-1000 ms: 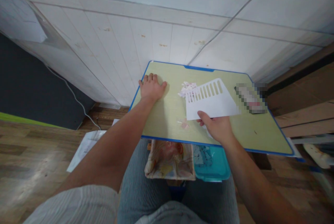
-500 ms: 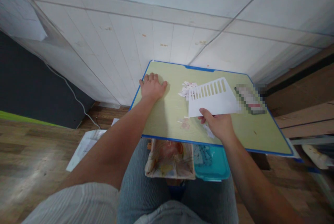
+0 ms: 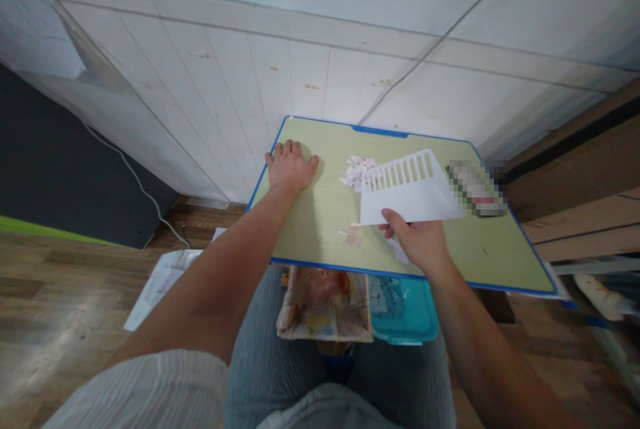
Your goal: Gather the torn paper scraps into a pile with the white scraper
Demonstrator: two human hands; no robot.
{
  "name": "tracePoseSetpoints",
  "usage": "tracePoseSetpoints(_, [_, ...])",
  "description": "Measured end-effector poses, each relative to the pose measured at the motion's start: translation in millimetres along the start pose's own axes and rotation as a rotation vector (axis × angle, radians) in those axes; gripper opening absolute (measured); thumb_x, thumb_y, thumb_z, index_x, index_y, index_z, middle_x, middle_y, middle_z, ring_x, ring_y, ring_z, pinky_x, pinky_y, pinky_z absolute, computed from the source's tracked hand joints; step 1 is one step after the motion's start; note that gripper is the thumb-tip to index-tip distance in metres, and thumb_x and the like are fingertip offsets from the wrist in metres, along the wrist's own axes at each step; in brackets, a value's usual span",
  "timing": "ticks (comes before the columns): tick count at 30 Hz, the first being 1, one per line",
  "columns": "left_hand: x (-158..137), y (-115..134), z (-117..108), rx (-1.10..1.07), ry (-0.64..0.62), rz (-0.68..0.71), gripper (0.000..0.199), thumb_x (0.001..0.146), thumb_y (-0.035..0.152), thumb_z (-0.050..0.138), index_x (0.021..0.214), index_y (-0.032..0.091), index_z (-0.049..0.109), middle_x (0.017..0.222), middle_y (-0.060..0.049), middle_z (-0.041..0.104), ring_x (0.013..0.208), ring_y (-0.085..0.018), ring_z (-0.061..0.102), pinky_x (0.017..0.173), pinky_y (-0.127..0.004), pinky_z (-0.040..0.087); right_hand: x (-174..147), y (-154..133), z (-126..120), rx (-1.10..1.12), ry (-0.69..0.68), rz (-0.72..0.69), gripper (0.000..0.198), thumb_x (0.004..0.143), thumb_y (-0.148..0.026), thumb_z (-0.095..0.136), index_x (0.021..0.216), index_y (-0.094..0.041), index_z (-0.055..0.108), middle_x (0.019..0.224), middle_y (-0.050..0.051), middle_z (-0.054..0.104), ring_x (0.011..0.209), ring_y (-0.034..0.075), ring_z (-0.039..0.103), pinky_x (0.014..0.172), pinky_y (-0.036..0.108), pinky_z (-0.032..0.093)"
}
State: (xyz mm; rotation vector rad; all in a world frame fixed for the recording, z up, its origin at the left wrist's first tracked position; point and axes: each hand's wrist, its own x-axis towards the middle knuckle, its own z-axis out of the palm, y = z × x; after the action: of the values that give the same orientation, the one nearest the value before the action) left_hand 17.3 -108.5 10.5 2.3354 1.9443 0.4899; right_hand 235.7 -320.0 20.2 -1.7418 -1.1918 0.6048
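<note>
My left hand (image 3: 290, 167) lies flat on the far left part of the yellow-green board (image 3: 320, 229), fingers spread, holding nothing. In my right hand (image 3: 417, 239) is a white sheet with a row of slots cut through it (image 3: 410, 192), pinched at its near edge with the thumb on top. The sheet is tilted over the board, and its left end partly covers a pile of small paper scraps (image 3: 354, 172). A few more scraps (image 3: 353, 237) lie near the board's front edge. Another pale piece of paper (image 3: 400, 252) shows beside my right hand.
A blurred-out flat object (image 3: 477, 189) lies at the board's right side. Below the front edge, a fabric-lined box (image 3: 325, 329) and a turquoise plastic container (image 3: 415, 329) rest by my lap. The wall (image 3: 250, 82) stands behind the board, with papers (image 3: 160, 282) on the floor at left.
The view has shifted very slightly. Both hands and the slotted sheet stay practically where they were.
</note>
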Motion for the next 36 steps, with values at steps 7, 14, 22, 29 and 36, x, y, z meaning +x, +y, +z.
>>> tracePoseSetpoints(7, [1, -1, 2, -0.009, 0.007, -0.004, 0.071, 0.109, 0.060, 0.040, 0.165, 0.019, 0.056, 0.177, -0.017, 0.050, 0.163, -0.041, 0.039, 0.135, -0.066, 0.028, 7, 12, -22, -0.044, 0.122, 0.052, 0.032, 0.082, -0.050, 0.072, 0.060, -0.028, 0.065, 0.057, 0.006, 0.070, 0.061, 0.028, 0.075, 0.070, 0.043, 0.064])
tracePoseSetpoints(14, [2, -2, 5, -0.022, 0.018, 0.016, 0.070, 0.109, 0.058, 0.042, 0.162, 0.016, 0.058, 0.174, -0.019, 0.052, 0.161, -0.043, 0.041, 0.133, -0.067, 0.030, 1, 22, -72, -0.275, 0.026, 0.057, 0.036, 0.080, -0.052, 0.070, 0.053, -0.029, 0.064, 0.059, 0.006, 0.074, 0.063, 0.027, 0.075, 0.080, 0.042, 0.064])
tracePoseSetpoints(22, [1, -1, 3, -0.023, 0.016, 0.006, 0.065, 0.110, 0.056, 0.046, 0.162, 0.019, 0.059, 0.175, -0.017, 0.052, 0.161, -0.042, 0.041, 0.133, -0.068, 0.030, 53, -1, -9, 0.089, 0.205, -0.030, 0.026, 0.078, -0.047, 0.076, 0.077, -0.022, 0.071, 0.066, 0.007, 0.076, 0.051, 0.021, 0.068, 0.053, 0.034, 0.058])
tracePoseSetpoints(29, [1, -1, 4, -0.033, 0.027, 0.013, 0.068, 0.109, 0.056, 0.046, 0.160, 0.013, 0.060, 0.172, -0.020, 0.054, 0.160, -0.042, 0.042, 0.132, -0.069, 0.032, 73, 9, 3, 0.094, 0.147, -0.023, 0.025, 0.077, -0.043, 0.078, 0.079, -0.018, 0.073, 0.065, 0.007, 0.076, 0.050, 0.020, 0.068, 0.049, 0.031, 0.056])
tracePoseSetpoints(36, [2, -2, 5, -0.041, 0.029, 0.006, 0.065, 0.109, 0.057, 0.047, 0.160, 0.018, 0.061, 0.174, -0.018, 0.053, 0.160, -0.042, 0.042, 0.133, -0.069, 0.031, 58, 2, -4, 0.087, 0.178, -0.002, 0.023, 0.076, -0.042, 0.076, 0.073, -0.020, 0.071, 0.061, 0.007, 0.073, 0.053, 0.023, 0.071, 0.051, 0.032, 0.058])
